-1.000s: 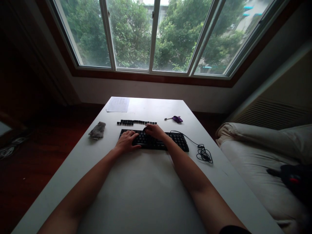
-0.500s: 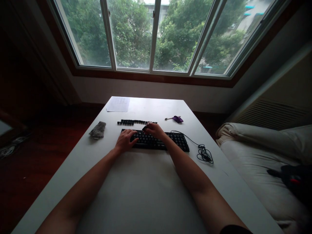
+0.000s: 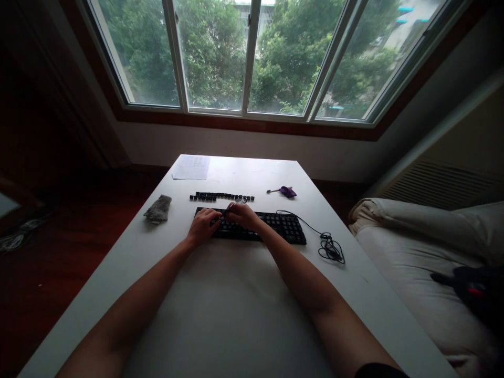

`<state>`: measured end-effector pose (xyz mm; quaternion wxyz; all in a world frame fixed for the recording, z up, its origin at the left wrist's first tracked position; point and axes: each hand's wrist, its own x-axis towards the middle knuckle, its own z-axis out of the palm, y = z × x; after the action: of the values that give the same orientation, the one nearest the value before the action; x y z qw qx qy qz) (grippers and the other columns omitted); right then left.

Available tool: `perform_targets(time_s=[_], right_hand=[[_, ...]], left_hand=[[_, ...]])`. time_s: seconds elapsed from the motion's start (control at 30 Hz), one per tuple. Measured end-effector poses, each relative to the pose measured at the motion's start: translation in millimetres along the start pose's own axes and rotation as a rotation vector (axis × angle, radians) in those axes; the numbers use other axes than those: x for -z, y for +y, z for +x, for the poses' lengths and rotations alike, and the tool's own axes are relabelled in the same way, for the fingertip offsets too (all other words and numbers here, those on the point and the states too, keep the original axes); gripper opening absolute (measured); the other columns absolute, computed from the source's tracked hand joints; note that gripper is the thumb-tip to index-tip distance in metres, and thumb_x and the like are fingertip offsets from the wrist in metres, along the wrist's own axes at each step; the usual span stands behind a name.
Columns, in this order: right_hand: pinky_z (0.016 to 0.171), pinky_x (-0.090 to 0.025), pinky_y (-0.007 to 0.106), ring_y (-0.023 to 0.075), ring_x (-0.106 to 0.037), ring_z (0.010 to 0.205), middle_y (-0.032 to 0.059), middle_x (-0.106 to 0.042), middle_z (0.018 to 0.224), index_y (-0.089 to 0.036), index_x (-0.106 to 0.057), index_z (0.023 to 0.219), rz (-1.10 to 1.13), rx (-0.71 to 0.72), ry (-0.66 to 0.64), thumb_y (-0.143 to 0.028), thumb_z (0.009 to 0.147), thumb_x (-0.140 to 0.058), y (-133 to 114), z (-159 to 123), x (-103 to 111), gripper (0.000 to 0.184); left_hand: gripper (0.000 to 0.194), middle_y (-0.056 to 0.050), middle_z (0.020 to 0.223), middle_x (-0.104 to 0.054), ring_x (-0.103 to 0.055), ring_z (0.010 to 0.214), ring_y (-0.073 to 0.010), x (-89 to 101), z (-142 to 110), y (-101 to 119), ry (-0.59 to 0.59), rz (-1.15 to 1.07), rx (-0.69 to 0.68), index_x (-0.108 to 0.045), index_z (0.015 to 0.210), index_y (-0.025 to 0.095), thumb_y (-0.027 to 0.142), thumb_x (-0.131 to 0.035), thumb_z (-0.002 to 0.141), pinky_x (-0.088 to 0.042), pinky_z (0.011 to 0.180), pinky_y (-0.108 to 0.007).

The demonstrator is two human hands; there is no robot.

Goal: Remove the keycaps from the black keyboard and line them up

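Note:
A black keyboard (image 3: 281, 227) lies across the white table (image 3: 236, 310). My left hand (image 3: 202, 226) rests on its left end, fingers curled over the keys. My right hand (image 3: 243, 215) is closed in a pinch on a small wire keycap puller (image 3: 237, 201), held over the keyboard's upper left part. Just beyond the keyboard sits a row of loose black keycaps (image 3: 220, 196).
A grey cloth (image 3: 158, 209) lies at the table's left, a sheet of paper (image 3: 191, 167) at the far edge, a purple brush (image 3: 285, 191) at the right. The keyboard's cable (image 3: 329, 248) coils near the right edge. A bed (image 3: 429, 262) stands to the right.
My right hand with the puller has moved slightly left along the keyboard. My left hand has stayed on the keyboard's left end.

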<state>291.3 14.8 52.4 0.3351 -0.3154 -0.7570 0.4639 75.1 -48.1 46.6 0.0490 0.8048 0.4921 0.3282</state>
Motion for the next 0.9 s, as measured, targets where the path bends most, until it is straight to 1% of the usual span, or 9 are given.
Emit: perform_targets(time_s=[0.1, 0.3, 0.5, 0.63, 0.77, 0.83, 0.9], right_hand=[[0.067, -0.054, 0.027, 0.0164, -0.069, 0.07, 0.0002, -0.071, 0.075, -0.02, -0.061, 0.092, 0.04, -0.021, -0.024, -0.035, 0.083, -0.063, 0.9, 0.5, -0.3, 0.017], [0.065, -0.054, 0.026, 0.0153, -0.069, 0.068, -0.0006, -0.071, 0.074, -0.02, -0.061, 0.091, 0.037, -0.039, -0.029, -0.032, 0.083, -0.061, 4.5, 2.5, 0.7, 0.014], [0.062, -0.057, 0.027, 0.0159, -0.07, 0.065, 0.0003, -0.072, 0.073, -0.019, -0.058, 0.09, 0.174, -0.128, -0.057, -0.031, 0.08, -0.064, 6.3, 5.0, -1.4, 0.017], [0.061, -0.058, 0.028, 0.0165, -0.07, 0.062, 0.0002, -0.072, 0.07, -0.019, -0.056, 0.09, 0.253, -0.173, -0.041, -0.029, 0.079, -0.065, 5.7, 6.1, -1.2, 0.017], [0.059, -0.058, 0.028, 0.0171, -0.07, 0.061, 0.0005, -0.072, 0.068, -0.019, -0.056, 0.091, 0.284, -0.223, -0.047, -0.029, 0.078, -0.065, 3.5, 4.6, 7.8, 0.018], [0.058, -0.058, 0.028, 0.0174, -0.07, 0.06, 0.0015, -0.073, 0.069, -0.019, -0.056, 0.091, 0.294, -0.228, -0.084, -0.031, 0.078, -0.066, 3.3, 3.0, 16.4, 0.02], [0.058, -0.057, 0.028, 0.0178, -0.07, 0.06, 0.002, -0.073, 0.068, -0.018, -0.057, 0.091, 0.311, -0.241, -0.078, -0.032, 0.078, -0.067, 4.4, 1.1, 26.0, 0.022]], left_hand=[[0.022, -0.005, 0.108, -0.068, -0.057, 0.106, -0.0257, -0.7, -0.5, 0.4, 0.007, 0.019, -0.004, -0.067, 0.112, 0.025, 0.03, -0.056, 0.094, -0.046, 0.096, -0.044], [0.022, -0.006, 0.108, -0.068, -0.057, 0.105, -0.0256, -2.4, -1.5, 2.1, 0.001, 0.085, -0.026, -0.068, 0.11, 0.025, 0.032, -0.052, 0.097, -0.045, 0.094, -0.042], [0.022, -0.006, 0.108, -0.067, -0.057, 0.102, -0.0259, -3.1, -1.5, 1.7, -0.044, 0.104, -0.004, -0.067, 0.112, 0.026, 0.029, -0.054, 0.095, -0.045, 0.09, -0.042], [0.024, -0.006, 0.109, -0.067, -0.057, 0.104, -0.0264, -2.3, -2.0, 1.7, -0.045, 0.084, -0.007, -0.066, 0.114, 0.026, 0.033, -0.058, 0.092, -0.045, 0.092, -0.043], [0.025, -0.006, 0.109, -0.067, -0.057, 0.106, -0.0267, -1.0, -2.2, 3.0, -0.044, 0.064, -0.003, -0.067, 0.113, 0.026, 0.038, -0.058, 0.093, -0.045, 0.094, -0.044], [0.024, -0.006, 0.107, -0.067, -0.057, 0.104, -0.0263, -0.8, -2.2, 3.4, -0.041, 0.06, 0.0, -0.067, 0.111, 0.026, 0.037, -0.056, 0.094, -0.045, 0.094, -0.044], [0.022, -0.006, 0.107, -0.068, -0.057, 0.104, -0.0261, -0.8, -2.1, 3.4, -0.04, 0.063, 0.003, -0.068, 0.11, 0.026, 0.034, -0.056, 0.094, -0.045, 0.094, -0.044]])
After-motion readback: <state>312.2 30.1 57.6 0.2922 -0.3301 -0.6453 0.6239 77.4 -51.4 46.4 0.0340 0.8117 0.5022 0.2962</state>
